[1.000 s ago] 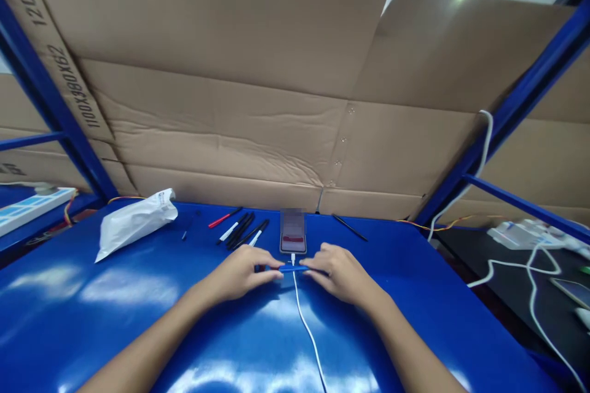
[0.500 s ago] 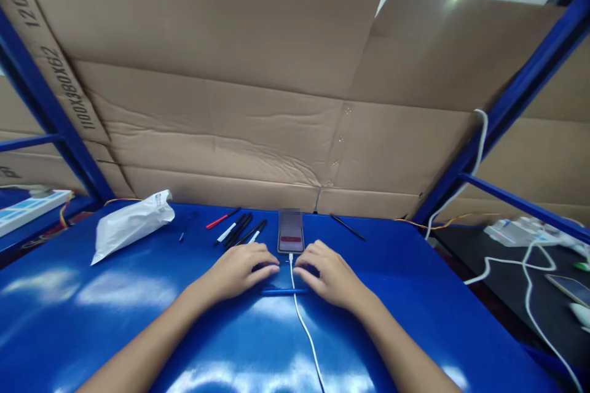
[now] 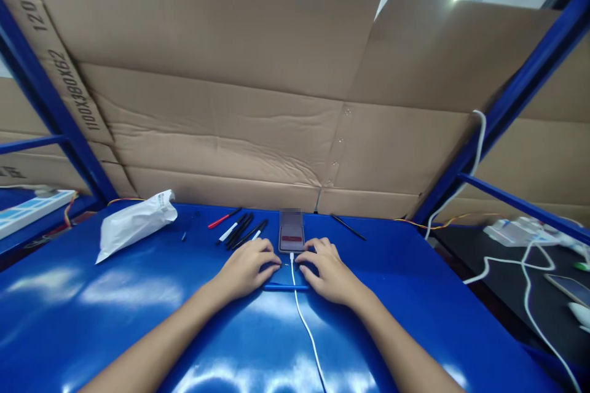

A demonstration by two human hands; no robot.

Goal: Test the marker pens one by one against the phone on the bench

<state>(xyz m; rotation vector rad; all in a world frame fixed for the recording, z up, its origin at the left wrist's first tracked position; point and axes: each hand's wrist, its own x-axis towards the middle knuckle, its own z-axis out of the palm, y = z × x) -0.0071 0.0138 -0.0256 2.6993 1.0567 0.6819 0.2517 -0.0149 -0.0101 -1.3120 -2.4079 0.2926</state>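
Observation:
My left hand [image 3: 251,267] rests on the blue tabletop, its fingers curved and thumb apart, with nothing visible in it. Opposite it, my right hand [image 3: 326,271] lies in a similar pose beside the cable. Between and just beyond the hands is a smartphone [image 3: 291,238], screen up, its upper part blurred. A white charging cable [image 3: 302,317] runs from its lower end toward me. Just below both thumbs, a slim blue rod, perhaps a pen [image 3: 286,287], lies across the cable's path. Near the cable plug is a tiny light piece [image 3: 286,264] too small to identify.
Several black and white pens [image 3: 240,232] and a red pen [image 3: 220,220] lie left of the phone. A black pen [image 3: 349,227] sits to its right. A white plastic bag [image 3: 136,224] is at the left. Cardboard [image 3: 221,98] walls the back, framed by blue posts.
Both hands have shifted very slightly, and the right fingers sit a little closer to the phone's lower edge. The view has tilted a touch; the objects on the table stay put.

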